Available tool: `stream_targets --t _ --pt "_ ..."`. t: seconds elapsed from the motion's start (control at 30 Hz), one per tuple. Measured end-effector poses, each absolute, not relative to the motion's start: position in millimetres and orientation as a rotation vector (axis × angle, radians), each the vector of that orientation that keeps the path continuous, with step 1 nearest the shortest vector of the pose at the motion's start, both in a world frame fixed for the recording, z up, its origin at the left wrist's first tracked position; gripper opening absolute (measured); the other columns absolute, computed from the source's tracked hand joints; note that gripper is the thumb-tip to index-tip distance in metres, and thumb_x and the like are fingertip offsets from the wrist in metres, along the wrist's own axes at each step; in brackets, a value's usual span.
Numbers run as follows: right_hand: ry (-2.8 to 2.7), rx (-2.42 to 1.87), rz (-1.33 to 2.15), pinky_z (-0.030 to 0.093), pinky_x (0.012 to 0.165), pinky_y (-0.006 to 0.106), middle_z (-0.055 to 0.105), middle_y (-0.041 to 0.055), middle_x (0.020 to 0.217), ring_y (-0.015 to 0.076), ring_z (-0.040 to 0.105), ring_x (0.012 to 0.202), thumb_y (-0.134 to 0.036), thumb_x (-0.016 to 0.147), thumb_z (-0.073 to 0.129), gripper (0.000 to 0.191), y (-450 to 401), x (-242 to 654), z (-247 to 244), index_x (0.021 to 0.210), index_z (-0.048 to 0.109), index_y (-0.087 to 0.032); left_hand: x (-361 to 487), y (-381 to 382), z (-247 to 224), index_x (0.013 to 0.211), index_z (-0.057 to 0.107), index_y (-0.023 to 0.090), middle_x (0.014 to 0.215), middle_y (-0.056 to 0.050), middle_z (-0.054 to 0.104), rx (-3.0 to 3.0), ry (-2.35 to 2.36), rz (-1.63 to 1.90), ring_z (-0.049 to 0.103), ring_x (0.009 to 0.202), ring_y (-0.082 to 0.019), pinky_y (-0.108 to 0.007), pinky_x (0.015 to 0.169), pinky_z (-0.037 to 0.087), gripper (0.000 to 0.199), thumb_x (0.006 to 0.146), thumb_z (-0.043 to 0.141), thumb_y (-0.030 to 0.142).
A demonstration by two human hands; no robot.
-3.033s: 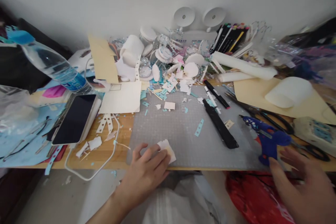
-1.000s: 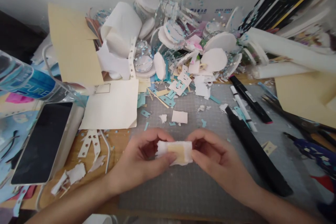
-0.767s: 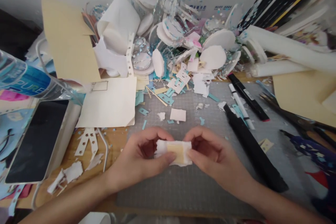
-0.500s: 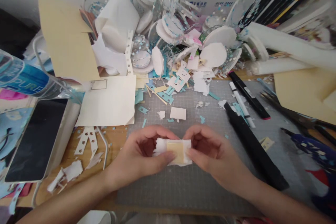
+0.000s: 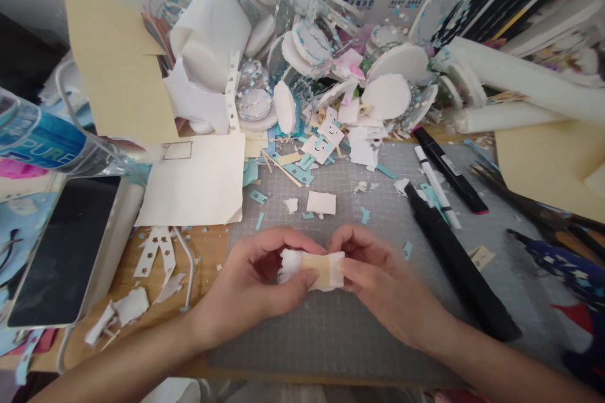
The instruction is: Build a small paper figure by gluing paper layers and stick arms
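Between both hands, above the grey cutting mat (image 5: 340,334), is a small white paper piece (image 5: 290,262) with a pale yellow strip (image 5: 319,264) across its middle. My left hand (image 5: 265,277) pinches it from the left, thumb lying on the strip. On the right end, my right hand (image 5: 380,277) grips it with thumb and bent fingers. The backs of the fingers behind the piece are partly hidden. Just beyond the hands lies a small white paper rectangle (image 5: 321,203), with torn white and blue scraps around it.
Left are a phone (image 5: 63,252), a water bottle (image 5: 47,138) and a cream sheet (image 5: 193,182). Black and white markers (image 5: 437,186), a long black tool (image 5: 463,264) and scissors (image 5: 534,208) lie right. White discs (image 5: 387,94) and tinsel pile up behind.
The held paper piece has tilted slightly, showing less of its lower edge. My right thumb and fingers have shifted a little on its right end. Both hands still hold it.
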State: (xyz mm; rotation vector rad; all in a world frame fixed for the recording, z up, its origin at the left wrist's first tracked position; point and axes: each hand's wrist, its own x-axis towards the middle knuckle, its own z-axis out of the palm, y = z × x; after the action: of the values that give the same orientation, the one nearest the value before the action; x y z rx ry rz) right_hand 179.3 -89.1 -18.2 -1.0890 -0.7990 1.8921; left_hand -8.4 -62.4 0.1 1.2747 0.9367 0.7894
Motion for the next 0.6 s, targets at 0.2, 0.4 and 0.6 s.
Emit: stream_targets --t 0.2,0.4,0.6 --pt "-0.852 -1.074 1.800 0.038 0.056 0.019 0.049 -0.0037 0.072 0.0096 0.043 0.064 -0.025 0.083 0.067 0.010 -87.8 178.1 -16.9 0.081 0.058 -0.022 -7.3 -62.8 -1.4 0.092 0.074 0.020 0.081 0.001 0.073 1.268 0.947 0.796 0.064 0.070 -0.011 -0.017 0.061 0.052 0.026 0.072 0.069 0.003" --pt "-0.925 -1.079 1.737 0.040 0.057 0.018 0.051 -0.0029 0.074 0.0101 0.045 0.066 -0.023 0.082 0.067 0.009 -87.2 177.3 -14.4 0.080 0.059 -0.021 -7.4 -62.8 0.3 0.090 0.074 0.018 0.080 -0.001 0.073 1.204 0.949 0.785 0.065 0.071 -0.012 -0.018 0.063 0.052 0.023 0.071 0.072 0.004" --pt "-0.907 -1.076 1.733 0.040 0.058 0.017 0.051 -0.0036 0.074 0.0091 0.045 0.066 -0.022 0.084 0.067 0.008 -87.7 177.8 -15.5 0.082 0.059 -0.023 -6.4 -62.3 0.4 0.090 0.074 0.019 0.081 0.002 0.073 1.046 0.903 0.755 0.064 0.070 -0.008 -0.014 0.064 0.051 0.025 0.071 0.073 0.002"
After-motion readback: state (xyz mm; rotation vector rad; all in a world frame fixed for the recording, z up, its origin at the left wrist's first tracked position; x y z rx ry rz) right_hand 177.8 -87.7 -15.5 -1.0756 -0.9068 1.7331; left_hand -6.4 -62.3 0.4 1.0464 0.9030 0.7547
